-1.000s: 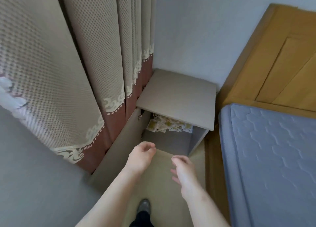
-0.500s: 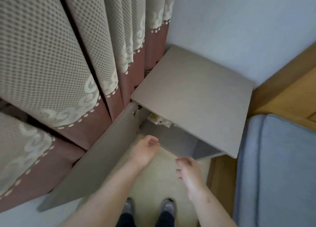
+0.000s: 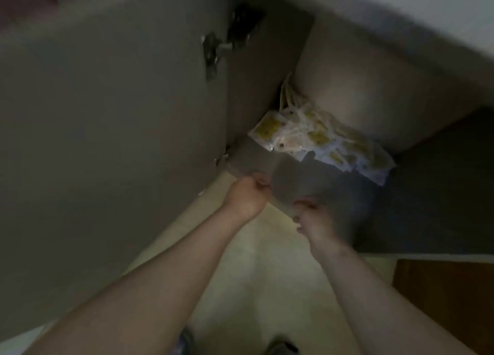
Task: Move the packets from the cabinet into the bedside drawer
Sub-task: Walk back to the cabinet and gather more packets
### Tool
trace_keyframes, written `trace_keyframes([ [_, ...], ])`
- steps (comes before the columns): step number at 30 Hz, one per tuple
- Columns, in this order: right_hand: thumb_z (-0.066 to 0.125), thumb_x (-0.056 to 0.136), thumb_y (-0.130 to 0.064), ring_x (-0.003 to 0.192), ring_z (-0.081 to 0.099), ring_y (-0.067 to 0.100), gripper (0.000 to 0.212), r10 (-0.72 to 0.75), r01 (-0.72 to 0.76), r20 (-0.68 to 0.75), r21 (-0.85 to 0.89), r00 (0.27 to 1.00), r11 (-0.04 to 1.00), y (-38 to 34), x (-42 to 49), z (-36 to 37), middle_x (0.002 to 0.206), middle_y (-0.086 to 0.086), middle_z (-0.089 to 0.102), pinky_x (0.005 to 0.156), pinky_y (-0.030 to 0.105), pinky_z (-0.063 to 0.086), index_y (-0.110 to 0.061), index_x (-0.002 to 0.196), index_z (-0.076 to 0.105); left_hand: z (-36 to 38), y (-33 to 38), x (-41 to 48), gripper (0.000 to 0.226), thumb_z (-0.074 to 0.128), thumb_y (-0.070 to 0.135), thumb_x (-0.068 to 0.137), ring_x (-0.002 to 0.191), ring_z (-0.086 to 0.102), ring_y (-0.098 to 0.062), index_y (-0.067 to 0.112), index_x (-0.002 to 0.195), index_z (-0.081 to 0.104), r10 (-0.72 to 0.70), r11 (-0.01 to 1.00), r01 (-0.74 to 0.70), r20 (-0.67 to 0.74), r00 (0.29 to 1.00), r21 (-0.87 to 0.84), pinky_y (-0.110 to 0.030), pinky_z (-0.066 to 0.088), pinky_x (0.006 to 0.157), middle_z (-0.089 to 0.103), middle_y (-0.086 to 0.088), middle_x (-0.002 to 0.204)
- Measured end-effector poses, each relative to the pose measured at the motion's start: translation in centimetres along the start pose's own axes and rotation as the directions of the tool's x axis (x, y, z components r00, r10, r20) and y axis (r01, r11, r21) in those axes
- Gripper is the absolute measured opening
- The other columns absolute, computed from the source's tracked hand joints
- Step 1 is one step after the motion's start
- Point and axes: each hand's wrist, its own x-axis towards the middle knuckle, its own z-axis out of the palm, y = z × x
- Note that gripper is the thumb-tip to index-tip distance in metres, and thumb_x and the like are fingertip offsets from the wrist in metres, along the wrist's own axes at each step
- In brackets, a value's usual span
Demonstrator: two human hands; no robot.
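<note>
Packets (image 3: 320, 138) lie in a loose heap at the back of the cabinet (image 3: 361, 87), on its bottom panel, against the rear wall. They look like small flat sachets, pale with yellow labels. I judge them light, limp and probably slick, so they would slide over one another and spill if pinched from the top. Scooping from beneath with both palms, or gathering a bunch by its edges, seems the safer hold.

The left hand (image 3: 246, 194) sits at the front lip of the bottom panel with its fingers curled. The right hand (image 3: 312, 218) is just beside it. Blur hides whether either hand grips anything, and neither reaches the heap. The door (image 3: 107, 114) stands open to the left, with its hinge (image 3: 212, 52) showing.

Compared with half a second ago, the view has dropped low and looks straight into the cabinet. Far more of the heap shows, and both hands have advanced from above the floor (image 3: 267, 261) to the threshold.
</note>
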Motion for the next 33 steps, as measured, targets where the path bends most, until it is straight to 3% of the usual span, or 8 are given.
trace_keyframes([
  [3,0.054,0.087,-0.005,0.059,0.041,0.006,0.02,-0.072,0.072,0.012,-0.03,0.997,0.997,4.7,7.6,4.2,0.07,-0.005,0.047,0.051,0.014,0.033,-0.021,0.076,0.053,1.3,-6.6,6.6,0.02,0.053,0.006,0.09,0.108,0.061,-0.031,0.005,0.107,0.064,0.037,0.999,-0.036,-0.045,0.998,0.013,-0.032,0.044,0.091,0.066,-0.018,0.112],
  [8,0.048,0.092,-0.001,0.063,0.052,0.007,0.011,-0.128,0.127,-0.005,-0.091,0.992,0.988,12.9,17.3,10.0,0.069,-0.001,0.058,0.067,0.028,0.041,-0.008,0.087,0.055,5.1,-18.0,15.0,0.033,0.053,0.011,0.09,0.115,0.057,-0.026,0.012,0.122,0.056,0.105,0.98,-0.099,-0.025,0.994,0.174,-0.034,0.043,0.099,0.062,-0.01,0.123],
  [11,0.053,0.088,0.0,0.101,0.058,0.031,0.018,-0.199,0.177,-0.059,-0.266,0.978,0.948,16.2,22.1,12.1,0.104,0.022,0.063,0.093,0.038,0.041,0.004,0.105,0.06,7.1,-21.8,19.5,0.047,0.056,0.017,0.09,0.127,0.046,-0.021,0.017,0.135,0.045,0.189,0.92,-0.195,0.051,0.981,0.341,-0.027,0.036,0.104,0.042,-0.005,0.142],
  [14,0.055,0.087,-0.006,0.109,0.055,0.034,0.025,-0.24,0.221,-0.002,-0.381,0.971,0.898,17.9,25.4,12.9,0.118,0.02,0.059,0.095,0.035,0.041,-0.004,0.112,0.059,8.6,-24.0,22.8,0.066,0.061,0.025,0.088,0.14,0.026,-0.018,0.017,0.145,0.028,0.188,0.903,-0.224,0.131,0.973,0.366,-0.026,0.028,0.11,0.017,-0.002,0.154],
  [21,0.053,0.089,-0.024,0.142,0.013,0.029,0.065,-0.452,0.398,0.197,-0.821,0.87,0.409,13.8,29.5,12.7,0.157,0.01,0.01,0.113,0.041,0.015,-0.022,0.147,0.024,10.3,-23.6,25.9,0.09,0.065,0.041,0.082,0.145,0.01,-0.021,0.025,0.15,0.007,0.097,0.906,-0.118,0.072,0.993,0.405,-0.039,0.018,0.115,-0.002,0.009,0.159],
  [26,0.04,0.091,-0.054,0.144,-0.004,0.035,0.076,-0.28,0.308,0.21,-0.876,0.937,0.371,11.8,33.2,13.0,0.158,-0.001,-0.018,0.114,0.051,0.002,-0.038,0.148,-0.007,7.7,-22.4,29.1,0.094,0.066,0.039,0.082,0.146,0.008,-0.021,0.03,0.151,0.002,0.082,0.977,-0.082,0.007,0.997,0.195,-0.04,0.017,0.117,-0.004,0.007,0.159],
  [30,0.031,0.087,-0.068,0.144,-0.014,0.035,0.077,-0.306,0.387,0.309,-0.89,0.9,0.241,14.3,33.1,13.4,0.157,-0.003,-0.022,0.114,0.051,-0.007,-0.041,0.147,-0.009,7.2,-23.4,28.3,0.082,0.058,0.036,0.085,0.141,0.012,-0.028,0.034,0.149,0.007,0.202,0.76,-0.162,0.007,0.979,0.629,-0.039,0.022,0.111,0.001,0.0,0.154],
  [33,0.028,0.087,-0.07,0.143,-0.019,0.03,0.076,-0.301,0.473,0.402,-0.854,0.865,0.216,16.4,30.9,13.7,0.156,-0.006,-0.023,0.114,0.048,-0.009,-0.042,0.147,-0.008,6.4,-24.6,28.1,0.093,0.062,0.044,0.08,0.143,-0.011,-0.025,0.04,0.148,-0.001,0.324,0.606,-0.309,0.127,0.938,0.733,-0.042,0.011,0.115,-0.013,0.006,0.155],
])
